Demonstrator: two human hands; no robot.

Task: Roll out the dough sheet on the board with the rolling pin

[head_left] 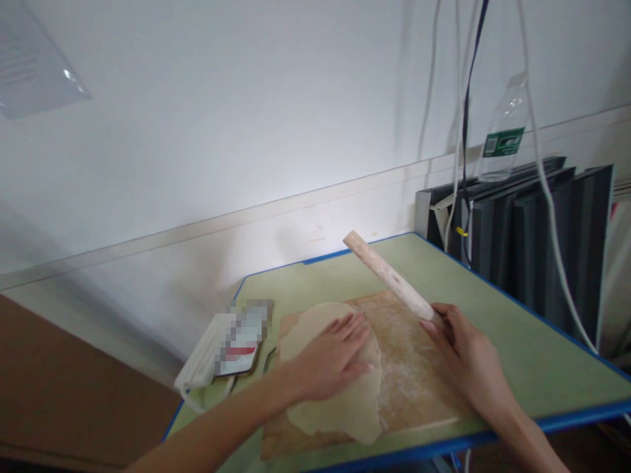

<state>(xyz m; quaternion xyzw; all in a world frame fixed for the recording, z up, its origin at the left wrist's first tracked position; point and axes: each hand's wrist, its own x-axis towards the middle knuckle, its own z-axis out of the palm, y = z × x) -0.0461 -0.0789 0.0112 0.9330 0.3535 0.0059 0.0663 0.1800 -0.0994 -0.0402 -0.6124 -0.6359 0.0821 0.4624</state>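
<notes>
A thin, irregular sheet of dough (pixel 350 414) covers the left part of a floured wooden board (pixel 409 368). Spread flat on the dough's upper surface is my left hand (pixel 332 358), its fingers pointing up and right. My right hand (pixel 463 355) grips the lower end of a floury wooden rolling pin (pixel 389 274), at the board's right side. The pin tilts up to the left, its far end above the back of the table. It is apart from the dough.
Left of the board, a phone (pixel 244 338) leans by a white box (pixel 204 355) with a cable. The green table (pixel 522 348) has a blue edge. Behind, at the right, cables (pixel 547 190) hang before dark panels (pixel 537 230) and a plastic bottle (pixel 503 141).
</notes>
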